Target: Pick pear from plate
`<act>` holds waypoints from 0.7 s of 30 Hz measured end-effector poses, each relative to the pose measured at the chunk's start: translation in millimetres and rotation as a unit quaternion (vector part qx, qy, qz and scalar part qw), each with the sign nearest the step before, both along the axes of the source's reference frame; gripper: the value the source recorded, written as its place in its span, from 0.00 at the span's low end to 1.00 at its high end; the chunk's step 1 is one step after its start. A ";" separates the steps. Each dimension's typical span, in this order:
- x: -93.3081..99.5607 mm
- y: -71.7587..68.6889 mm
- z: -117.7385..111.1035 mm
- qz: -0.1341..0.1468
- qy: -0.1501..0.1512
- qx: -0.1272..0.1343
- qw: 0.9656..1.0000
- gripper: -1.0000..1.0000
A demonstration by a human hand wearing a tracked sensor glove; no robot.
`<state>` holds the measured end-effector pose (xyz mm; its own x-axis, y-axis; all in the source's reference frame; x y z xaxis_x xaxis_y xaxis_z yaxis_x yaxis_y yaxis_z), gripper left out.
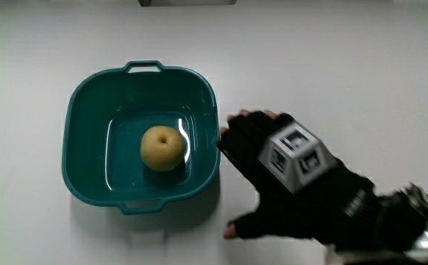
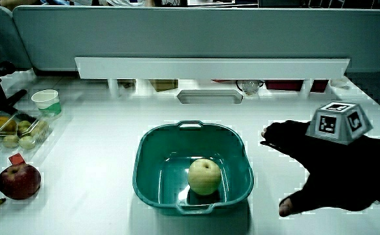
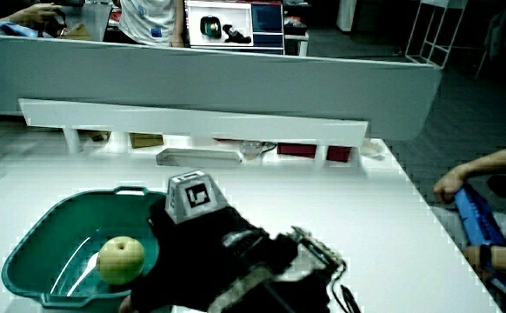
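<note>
The grip of the hand (image 1: 287,180) stands apart: thumb and fingers are spread wide and hold nothing. Taking 6 o'clock as the direction toward the person, the hand lies palm-down over the counter (image 1: 346,59) at about 4 o'clock from the teal basin (image 1: 68,147), with its forearm running off toward 4 o'clock. The fingertips (image 1: 236,121) point at the basin's nearest wall and lie just beside its rim; whether they touch it cannot be told. The thumb (image 1: 232,230) juts out toward 9 o'clock, nearer to the person than the basin's corner. The patterned cube (image 1: 296,156) sits on the back of the hand, tilted.

The pear (image 1: 162,148) rests upright in the middle of the basin's floor, clear of all four walls and apart from the hand. It is pale yellow and round, with a small dimple on top. The basin is squarish with rounded corners and has a loop handle at 12 o'clock and another at 6 o'clock.

In a side view a flat grey tray (image 2: 209,96) lies at 12 o'clock from the basin, near the low partition (image 2: 177,39). A white cup (image 2: 46,101) stands at about 10 o'clock, well apart from the basin. A red apple (image 2: 20,181) lies at 9 o'clock by the counter's edge, and a clear box of small fruit (image 2: 20,134) lies between cup and apple.
</note>
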<state>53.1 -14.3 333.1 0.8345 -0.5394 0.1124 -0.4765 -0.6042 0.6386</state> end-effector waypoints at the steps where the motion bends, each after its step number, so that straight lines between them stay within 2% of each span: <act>1: -3.6 -3.4 3.1 0.005 0.003 0.002 1.000 0.50; 3: -10.8 -10.3 9.2 0.015 0.009 0.005 1.000 0.50; 4: -14.0 -13.8 11.2 0.024 0.014 0.015 0.999 0.50; 5: -17.2 -16.5 18.8 0.022 0.026 -0.020 0.999 0.50; 6: -21.1 -19.3 17.9 0.028 0.020 -0.004 0.999 0.50; 8: -28.6 -24.4 21.0 0.031 0.022 -0.005 0.999 0.50; 9: -32.4 -26.1 24.5 0.016 0.015 -0.036 0.999 0.50; 11: -38.1 -30.3 30.2 0.021 0.024 -0.047 0.998 0.50; 13: -43.8 -34.0 36.8 0.015 0.018 -0.077 0.997 0.50; 14: -46.1 -35.9 39.6 0.017 0.019 -0.072 0.997 0.50; 15: -48.4 -37.5 42.8 0.017 0.015 -0.087 0.996 0.50; 17: -52.1 -39.9 49.0 0.017 0.009 -0.097 0.995 0.50; 20: -57.5 -42.6 63.7 0.020 0.022 -0.111 0.993 0.50; 21: -59.3 -43.0 67.2 0.020 0.018 -0.111 0.993 0.50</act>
<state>-6.2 -57.3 400.3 0.8601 -0.4715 0.1947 -0.4296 -0.4636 0.7749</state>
